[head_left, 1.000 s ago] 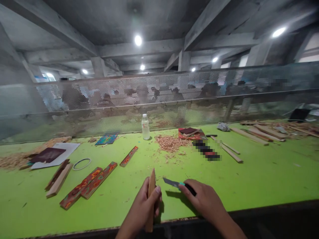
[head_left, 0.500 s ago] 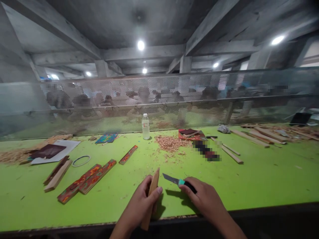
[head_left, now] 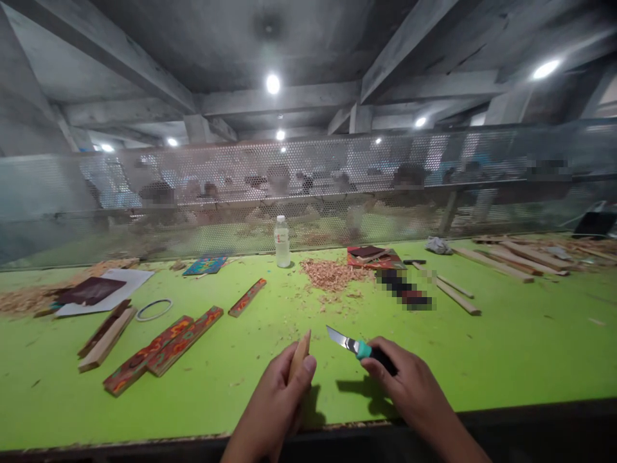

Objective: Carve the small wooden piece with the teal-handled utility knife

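left hand [head_left: 283,391] holds wood [head_left: 299,357]; right hand [head_left: 409,378], knife [head_left: 363,350]

Wooden stick [head_left: 300,357] — lower end hidden behind left grip [head_left: 278,393].

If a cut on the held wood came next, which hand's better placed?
Right, likely: the right hand holds the knife, its blade bare and near the wood piece but apart from it. The left hand grips the wood piece, tip exposed, so seems better suited to steadying.
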### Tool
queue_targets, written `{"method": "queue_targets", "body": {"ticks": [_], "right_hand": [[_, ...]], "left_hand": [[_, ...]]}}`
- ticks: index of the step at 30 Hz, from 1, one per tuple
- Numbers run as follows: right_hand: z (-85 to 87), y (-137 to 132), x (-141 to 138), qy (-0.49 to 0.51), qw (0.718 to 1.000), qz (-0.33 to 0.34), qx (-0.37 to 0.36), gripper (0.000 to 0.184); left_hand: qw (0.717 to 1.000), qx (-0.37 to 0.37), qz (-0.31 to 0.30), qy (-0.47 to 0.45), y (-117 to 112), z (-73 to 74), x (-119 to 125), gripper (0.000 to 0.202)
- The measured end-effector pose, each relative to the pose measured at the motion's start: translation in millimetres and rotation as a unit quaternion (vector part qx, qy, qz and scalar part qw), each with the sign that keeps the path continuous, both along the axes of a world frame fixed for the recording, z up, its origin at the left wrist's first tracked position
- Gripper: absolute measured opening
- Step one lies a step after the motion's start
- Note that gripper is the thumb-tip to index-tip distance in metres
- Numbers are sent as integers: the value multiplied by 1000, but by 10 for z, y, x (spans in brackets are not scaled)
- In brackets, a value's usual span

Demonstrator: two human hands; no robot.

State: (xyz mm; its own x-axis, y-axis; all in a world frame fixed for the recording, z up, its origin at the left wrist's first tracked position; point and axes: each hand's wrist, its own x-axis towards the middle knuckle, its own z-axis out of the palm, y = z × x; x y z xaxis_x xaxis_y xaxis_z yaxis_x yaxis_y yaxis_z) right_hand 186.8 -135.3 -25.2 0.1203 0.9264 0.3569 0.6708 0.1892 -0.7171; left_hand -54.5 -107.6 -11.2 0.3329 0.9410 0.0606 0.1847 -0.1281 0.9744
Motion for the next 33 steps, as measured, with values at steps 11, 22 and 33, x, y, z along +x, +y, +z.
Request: {"method": "queue_targets", "body": {"ticks": [11,22,33], "right_hand": [[-43,16,-10,40,999,10,35,48],[-100,19,82,-27,995,80,52,42],[-113,-55,121,-62,980,127,137,31]], "left_hand": [[996,-11,26,-81,-176,106,404,45],[995,-12,40,-90,-205,-163,574,46],[999,-38,-20,-25,-215,-36,333,51]]}}
